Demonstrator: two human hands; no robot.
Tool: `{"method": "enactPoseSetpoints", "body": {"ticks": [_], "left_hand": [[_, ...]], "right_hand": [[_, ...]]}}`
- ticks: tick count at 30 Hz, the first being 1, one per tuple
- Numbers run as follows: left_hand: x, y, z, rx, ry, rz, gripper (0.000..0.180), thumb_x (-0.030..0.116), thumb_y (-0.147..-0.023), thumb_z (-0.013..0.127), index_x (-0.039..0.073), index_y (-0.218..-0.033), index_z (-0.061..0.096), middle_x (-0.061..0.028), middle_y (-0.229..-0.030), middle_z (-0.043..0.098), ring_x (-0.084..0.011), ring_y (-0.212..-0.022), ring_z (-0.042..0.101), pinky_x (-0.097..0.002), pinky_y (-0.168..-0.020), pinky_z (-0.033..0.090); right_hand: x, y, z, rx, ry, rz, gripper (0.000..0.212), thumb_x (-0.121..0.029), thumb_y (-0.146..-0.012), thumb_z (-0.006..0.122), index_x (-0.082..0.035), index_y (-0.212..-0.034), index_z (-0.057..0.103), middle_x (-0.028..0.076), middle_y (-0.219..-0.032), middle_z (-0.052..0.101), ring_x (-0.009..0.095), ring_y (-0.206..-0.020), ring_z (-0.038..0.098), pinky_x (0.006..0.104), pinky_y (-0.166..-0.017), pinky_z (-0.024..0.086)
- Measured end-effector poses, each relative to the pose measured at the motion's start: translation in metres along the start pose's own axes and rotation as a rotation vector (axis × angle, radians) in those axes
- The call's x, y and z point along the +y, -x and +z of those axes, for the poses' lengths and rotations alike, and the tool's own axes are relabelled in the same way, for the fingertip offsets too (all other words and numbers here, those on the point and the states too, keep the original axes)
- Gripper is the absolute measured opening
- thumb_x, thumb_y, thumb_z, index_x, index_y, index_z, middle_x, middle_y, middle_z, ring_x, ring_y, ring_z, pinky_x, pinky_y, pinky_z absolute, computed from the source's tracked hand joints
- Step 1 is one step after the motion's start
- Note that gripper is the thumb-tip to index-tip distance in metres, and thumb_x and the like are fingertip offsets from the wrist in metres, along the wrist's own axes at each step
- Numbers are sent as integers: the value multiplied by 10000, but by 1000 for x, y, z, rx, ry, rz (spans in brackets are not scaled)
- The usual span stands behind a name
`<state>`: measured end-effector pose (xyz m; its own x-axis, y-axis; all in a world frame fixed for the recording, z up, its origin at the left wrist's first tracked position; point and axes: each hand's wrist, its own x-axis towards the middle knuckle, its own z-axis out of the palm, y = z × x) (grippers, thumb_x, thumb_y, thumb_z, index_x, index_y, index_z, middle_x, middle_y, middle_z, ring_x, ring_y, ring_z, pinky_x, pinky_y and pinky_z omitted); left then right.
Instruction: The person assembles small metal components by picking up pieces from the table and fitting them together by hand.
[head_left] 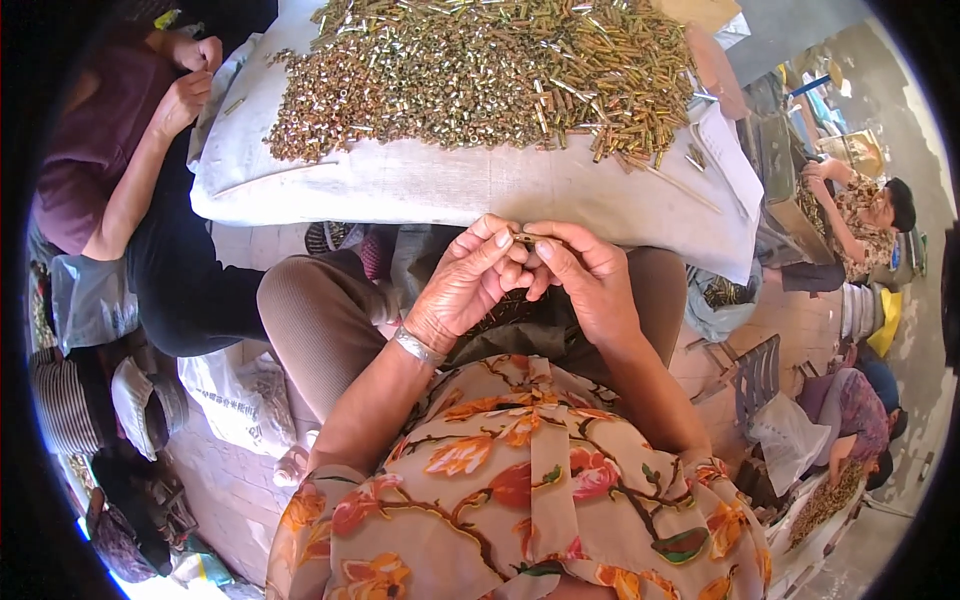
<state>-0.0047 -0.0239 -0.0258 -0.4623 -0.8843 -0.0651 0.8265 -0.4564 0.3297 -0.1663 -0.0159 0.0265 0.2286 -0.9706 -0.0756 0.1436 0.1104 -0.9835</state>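
- the room: a pale floor (320,405) of large tiles, and at the far right a wall (925,330) with patchy, peeling paint.
- the work surface (450,185), draped in whitish cloth that hangs over its near edge, right in front of the person.
- a broad heap of small metal parts (400,95) on that cloth — short, nut-like bits to the left and middle, longer slim ones to the right.
- a co-worker in dark red (95,170) at the left edge, both hands raised near the cloth; another in a patterned shirt (862,225) at the right, reaching into a box (790,222) whose contents are too small to make out.
- a tray (808,562) at lower right, bearing a brownish heap of small pieces, with people bent beside it.
- a white plastic bag (238,395) on the floor to the left, its contents hidden.
- a bluish-grey bag (715,322) just under the cloth's right corner, open, with slim metal pieces inside.
- a clear plastic bag (92,300) beside the left co-worker.
- the left hand (468,275) and right hand (592,280), close together above the lap, thumbs and fingers pinching one part between them.
- the small brass-coloured piece (526,238) itself, gripped at both fingertips — just in front of the cloth's near edge.
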Motion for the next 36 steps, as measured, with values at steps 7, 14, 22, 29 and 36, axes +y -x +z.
{"method": "enactPoseSetpoints", "body": {"ticks": [7, 14, 22, 29, 36], "left_hand": [[0, 1, 9, 113, -285, 37, 150, 178, -934, 588, 37, -986, 585, -36, -839, 636, -96, -667, 571, -262, -670, 531], [-1, -1, 13, 140, -378, 82, 161, 182, -928, 596, 31, -984, 593, -34, -822, 635, -104, -661, 593, -266, -661, 553], [-2, 1, 10, 60, -191, -3, 145, 196, -929, 593, 75, -1001, 558, -19, -780, 613, -95, -615, 559, -270, -644, 545], [-8, 2, -1, 3, -72, 22, 151, 206, -938, 580, 68, -1000, 576, -10, -801, 605, -97, -657, 554, -308, -568, 528], [-10, 3, -1, 95, -153, 98, 148, 203, -936, 586, 71, -1003, 577, -10, -772, 600, -90, -624, 540, -313, -554, 527]], "right_hand": [[5, 3, -3, 44, 136, -118, 169, -83, -956, 531, 31, -1065, 594, 49, -757, 614, 87, -593, 562, 218, -565, 478], [5, 2, -2, 70, 123, -111, 167, -101, -963, 525, 34, -1034, 593, 57, -710, 606, 88, -563, 559, 214, -514, 466], [0, 8, 5, 51, -154, 59, 228, -169, -971, 522, 48, -984, 589, 54, -713, 574, 97, -514, 521, 234, -461, 478], [11, 6, 14, 118, -296, 118, 221, -185, -965, 535, 28, -968, 595, 37, -699, 562, 88, -533, 510, 247, -470, 485], [19, 5, 20, 189, -313, 104, 225, -217, -954, 558, 3, -936, 601, 24, -682, 559, 86, -535, 507, 254, -476, 491]]}}
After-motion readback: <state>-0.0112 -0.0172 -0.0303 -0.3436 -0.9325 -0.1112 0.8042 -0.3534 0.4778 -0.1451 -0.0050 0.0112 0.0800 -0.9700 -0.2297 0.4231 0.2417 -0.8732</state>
